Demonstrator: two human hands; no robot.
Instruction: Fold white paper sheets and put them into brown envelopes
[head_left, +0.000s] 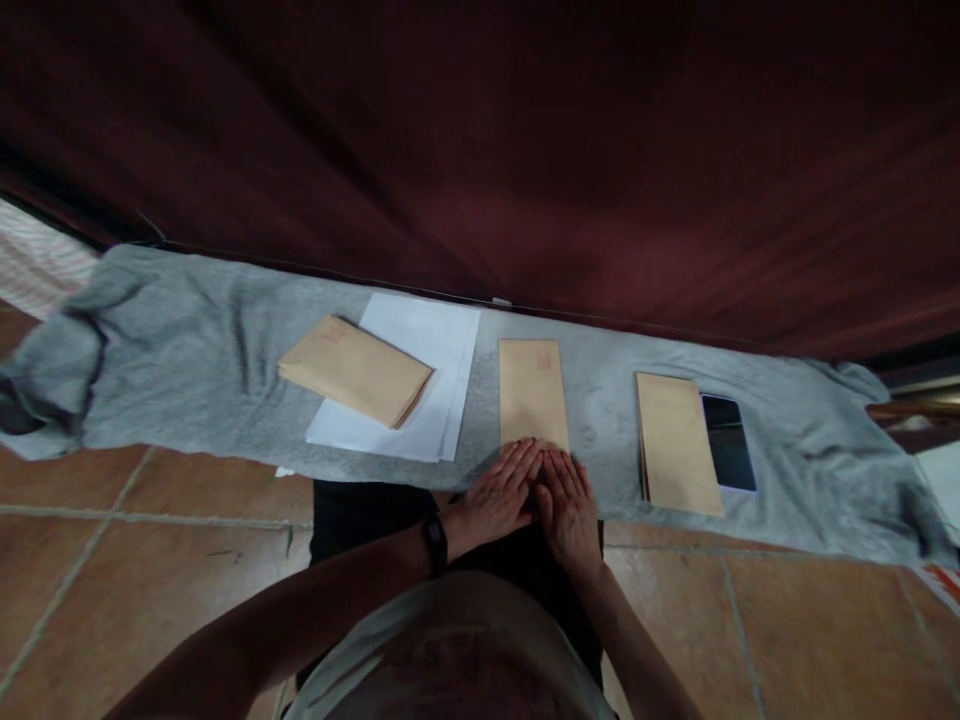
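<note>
A brown paper envelope [532,390] with faint red print lies upright in front of me on the grey cloth. My left hand [501,490] rests flat on its near end, fingers stretched out. Beside it my right hand [568,503] presses flat on the same end, fingers extended and close to the left ones. The envelope's lower edge is hidden under both hands. To the left, a stack of brown envelopes [356,370] lies slanted over white paper sheets [420,325]. On the right lies another pile of brown envelopes [679,445].
A dark phone [727,440] lies against the right pile, partly under it. The grey cloth [202,350] covers a long narrow surface. Behind it hangs a dark red curtain [480,150]. Below is a tiled floor [187,560].
</note>
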